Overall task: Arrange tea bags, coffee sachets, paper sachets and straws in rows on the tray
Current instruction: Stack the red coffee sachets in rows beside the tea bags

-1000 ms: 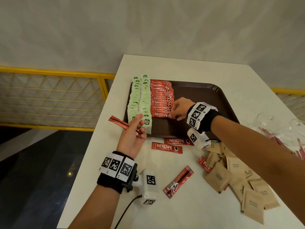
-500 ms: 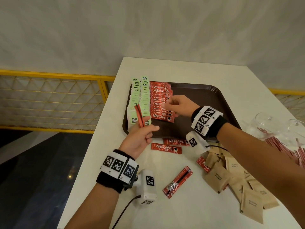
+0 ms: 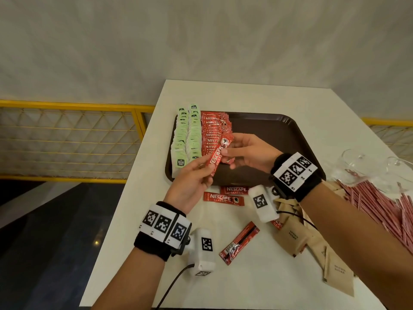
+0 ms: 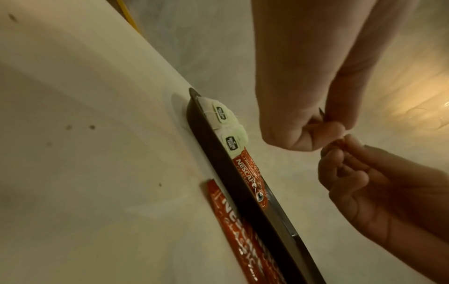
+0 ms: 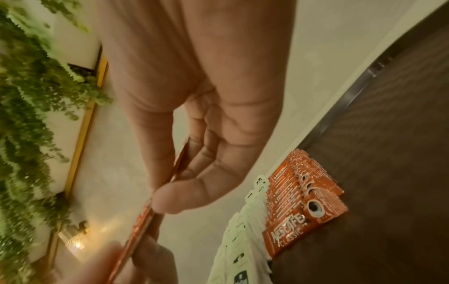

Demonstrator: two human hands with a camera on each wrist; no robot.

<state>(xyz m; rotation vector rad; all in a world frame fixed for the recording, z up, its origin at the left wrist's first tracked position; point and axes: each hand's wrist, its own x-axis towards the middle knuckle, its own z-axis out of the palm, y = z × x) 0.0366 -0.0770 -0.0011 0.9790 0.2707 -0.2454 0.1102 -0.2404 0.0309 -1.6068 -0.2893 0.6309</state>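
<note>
Over the front left of the brown tray, both hands hold one red Nescafe coffee sachet. My left hand pinches its lower end, and my right hand pinches its upper end. In the right wrist view my thumb presses the sachet edge-on. Two rows of green tea bags fill the tray's left side. Beside them lies a row of coffee sachets, also seen as coffee sachets from the right wrist.
Loose coffee sachets lie on the white table in front of the tray, one more sachet nearer me. Brown paper sachets are heaped at the right, red-and-white straws and a glass beyond. The table edge runs along the left.
My left hand carried the sachet from the tray's left edge to over the tray. My right hand left the coffee row and took hold of the sachet's other end.
</note>
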